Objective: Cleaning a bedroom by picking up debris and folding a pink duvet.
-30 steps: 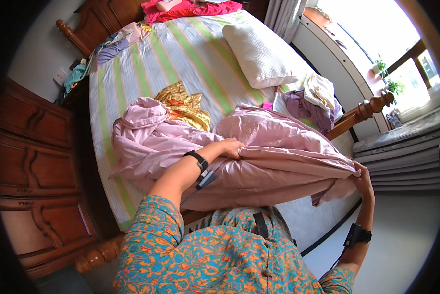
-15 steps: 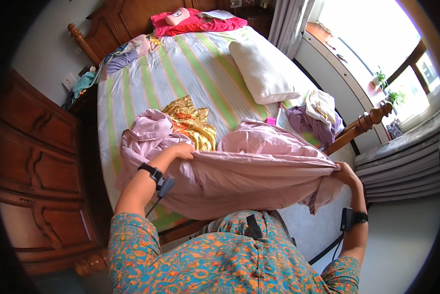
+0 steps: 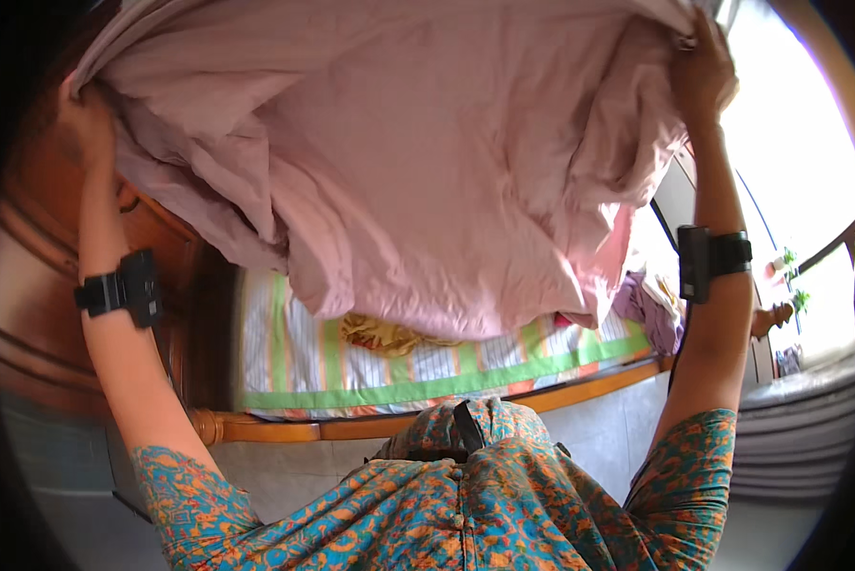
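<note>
A large pale pink quilt point(image 3: 427, 162) hangs spread in front of me, lifted high and filling the upper view. My left hand point(image 3: 89, 119) grips its upper left corner and my right hand point(image 3: 702, 67) grips its upper right corner. Both arms are raised, each with a black wrist device. Beneath the quilt's hanging edge the bed point(image 3: 427, 366) shows its striped green, white and pink sheet. A yellow-gold cloth point(image 3: 385, 335) lies on that sheet, partly hidden by the quilt.
The bed's wooden footboard rail point(image 3: 351, 426) runs across just in front of my body. Dark wooden furniture point(image 3: 28, 314) stands at the left. Purple clothes point(image 3: 648, 309) lie at the bed's right side. A bright window point(image 3: 799, 171) and grey steps point(image 3: 799, 428) are on the right.
Both hands have swung the pink quilt up from bed level to above my head. It now covers most of the bed, pillow and far clothes seen earlier.
</note>
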### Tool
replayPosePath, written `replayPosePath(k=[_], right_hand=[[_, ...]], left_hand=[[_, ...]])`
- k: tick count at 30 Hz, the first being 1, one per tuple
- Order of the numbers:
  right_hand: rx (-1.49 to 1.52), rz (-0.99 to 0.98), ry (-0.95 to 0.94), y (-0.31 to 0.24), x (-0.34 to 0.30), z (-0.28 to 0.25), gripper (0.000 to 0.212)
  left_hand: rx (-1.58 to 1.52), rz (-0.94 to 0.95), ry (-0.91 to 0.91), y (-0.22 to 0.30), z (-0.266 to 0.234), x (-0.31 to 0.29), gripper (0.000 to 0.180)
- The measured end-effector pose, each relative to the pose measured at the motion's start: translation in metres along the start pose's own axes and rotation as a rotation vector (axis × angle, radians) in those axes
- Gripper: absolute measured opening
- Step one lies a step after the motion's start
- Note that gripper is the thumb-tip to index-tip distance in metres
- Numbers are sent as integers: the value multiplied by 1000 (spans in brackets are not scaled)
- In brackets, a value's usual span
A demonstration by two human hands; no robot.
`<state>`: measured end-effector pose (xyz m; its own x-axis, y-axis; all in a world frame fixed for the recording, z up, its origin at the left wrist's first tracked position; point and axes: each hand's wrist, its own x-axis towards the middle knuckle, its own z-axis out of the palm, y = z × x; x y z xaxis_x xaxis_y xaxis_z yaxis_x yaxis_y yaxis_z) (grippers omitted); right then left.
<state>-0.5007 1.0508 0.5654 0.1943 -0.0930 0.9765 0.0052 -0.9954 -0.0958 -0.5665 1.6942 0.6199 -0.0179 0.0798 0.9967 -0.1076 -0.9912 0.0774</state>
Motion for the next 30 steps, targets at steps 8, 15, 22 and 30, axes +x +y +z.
replayPosePath(k=[8, 15, 22, 30], right_hand=[[228, -268, 2, 12, -31, -1, 39], [239, -253, -1058, 130, -252, 15, 28], [-243, -301, -1703, 194, -446, -111, 33], [125, -158, -1513, 155, -477, -172, 43]], left_hand=[[-230, 35, -547, 30, -120, -119, 36], [-834, -301, -1869, 97, -127, -394, 24], [-656, 383, -2188, 199, -166, -497, 39], [-527, 153, -2112, 221, -195, -499, 39]])
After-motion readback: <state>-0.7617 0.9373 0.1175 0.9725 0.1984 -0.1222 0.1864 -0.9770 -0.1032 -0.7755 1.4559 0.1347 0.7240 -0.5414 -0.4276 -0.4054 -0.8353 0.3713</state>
